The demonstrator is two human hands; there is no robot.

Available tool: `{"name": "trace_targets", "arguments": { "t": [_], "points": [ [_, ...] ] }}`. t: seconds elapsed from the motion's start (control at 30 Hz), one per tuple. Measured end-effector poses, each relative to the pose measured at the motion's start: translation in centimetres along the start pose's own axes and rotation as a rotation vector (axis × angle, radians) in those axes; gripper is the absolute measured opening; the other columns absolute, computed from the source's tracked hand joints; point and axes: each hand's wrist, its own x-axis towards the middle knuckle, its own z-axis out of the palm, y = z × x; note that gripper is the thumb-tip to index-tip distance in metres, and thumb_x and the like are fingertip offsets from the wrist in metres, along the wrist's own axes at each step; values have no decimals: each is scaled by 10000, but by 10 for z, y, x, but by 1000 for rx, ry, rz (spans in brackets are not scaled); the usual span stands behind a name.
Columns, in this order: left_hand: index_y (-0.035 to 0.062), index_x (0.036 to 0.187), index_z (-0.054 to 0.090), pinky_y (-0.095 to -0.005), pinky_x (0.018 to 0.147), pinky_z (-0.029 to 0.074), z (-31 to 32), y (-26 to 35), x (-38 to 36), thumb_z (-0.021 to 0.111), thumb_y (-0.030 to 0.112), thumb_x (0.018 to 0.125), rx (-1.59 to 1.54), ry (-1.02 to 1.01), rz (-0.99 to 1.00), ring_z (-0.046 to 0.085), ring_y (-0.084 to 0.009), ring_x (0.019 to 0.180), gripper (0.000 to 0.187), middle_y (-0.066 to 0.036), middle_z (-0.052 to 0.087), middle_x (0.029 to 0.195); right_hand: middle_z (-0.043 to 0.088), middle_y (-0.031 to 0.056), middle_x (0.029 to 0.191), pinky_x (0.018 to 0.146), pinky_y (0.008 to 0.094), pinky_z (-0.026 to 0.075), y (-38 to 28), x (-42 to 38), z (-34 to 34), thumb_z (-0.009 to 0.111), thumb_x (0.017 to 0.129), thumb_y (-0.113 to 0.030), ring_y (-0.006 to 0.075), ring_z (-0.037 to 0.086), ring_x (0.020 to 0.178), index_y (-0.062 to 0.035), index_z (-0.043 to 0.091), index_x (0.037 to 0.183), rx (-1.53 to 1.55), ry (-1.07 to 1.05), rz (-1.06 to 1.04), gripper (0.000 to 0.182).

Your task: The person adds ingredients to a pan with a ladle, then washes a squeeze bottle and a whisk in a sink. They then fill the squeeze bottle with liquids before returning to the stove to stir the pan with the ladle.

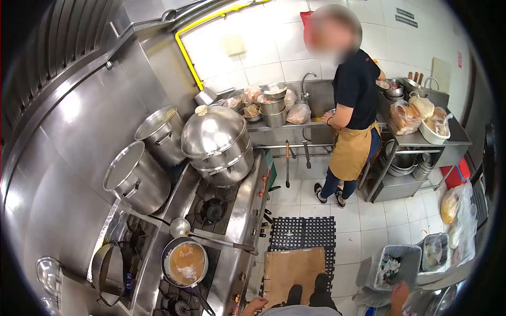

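My left hand point(256, 304) hangs at the bottom edge beside the stove front, fingers loosely bent, with no object showing in it. My right hand point(399, 296) is at the lower right, over the near rim of a grey bin point(411, 263), and it too appears loose with nothing held. Nearest my left hand on the stove is a frying pan point(185, 262) with brown liquid and a whitish patch inside; its black handle points towards me. A ladle point(180, 227) lies just behind the pan, its long handle across the stove.
A large domed steamer pot point(217, 142) and two tall stockpots point(138, 176) crowd the stove. A co-worker in a tan apron point(354, 152) stands at the sink point(320, 97). Cardboard point(292, 268) lies on a black rubber mat point(303, 231). A bagged-food shelf point(416, 138) stands right.
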Motion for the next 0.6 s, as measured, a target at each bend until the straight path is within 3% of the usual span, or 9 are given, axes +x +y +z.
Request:
{"name": "trace_targets", "arguments": {
  "t": [0.07,0.2,0.27,0.5,0.57,0.6],
  "points": [
    [78,1006,636,-291,580,479,6,2,-7,574,356,853,-31,25,-17,580,-107,642,323,-16,625,743,540,188,870,740,445,414,-7,0,-12,567,797,-155,349,525,869,-2,553,978,17,25,51,237],
    [80,983,643,-294,592,478,3,-1,-2,559,358,854,-14,53,23,588,-142,642,317,-41,634,736,538,162,831,708,435,409,-11,4,-20,557,825,-174,342,521,811,11,553,1009,-27,-28,15,260],
    [70,978,644,-303,605,482,-1,4,-10,566,370,844,7,69,10,589,-150,639,338,-55,637,734,616,228,943,758,465,451,-23,4,-37,470,871,-369,390,583,855,-32,587,1079,55,-105,-77,413],
    [66,969,657,-311,652,503,5,0,-12,619,402,789,2,161,5,650,-168,692,383,-82,674,802,620,221,931,744,454,453,-23,3,-37,485,865,-340,394,580,853,-21,594,1034,-27,-138,-64,377],
    [153,985,670,-300,657,506,7,-5,-11,597,431,770,15,154,19,632,-156,650,359,-40,669,743,625,223,895,705,458,459,-38,-2,-53,492,867,-339,396,589,810,-17,605,988,80,-41,-170,362],
    [153,985,670,-300,657,506,8,-9,-9,597,431,770,3,156,18,632,-156,650,359,-40,669,743,625,223,895,705,458,459,-39,0,-53,492,867,-339,396,589,810,-17,605,988,77,-41,-182,362]
  ]
}}
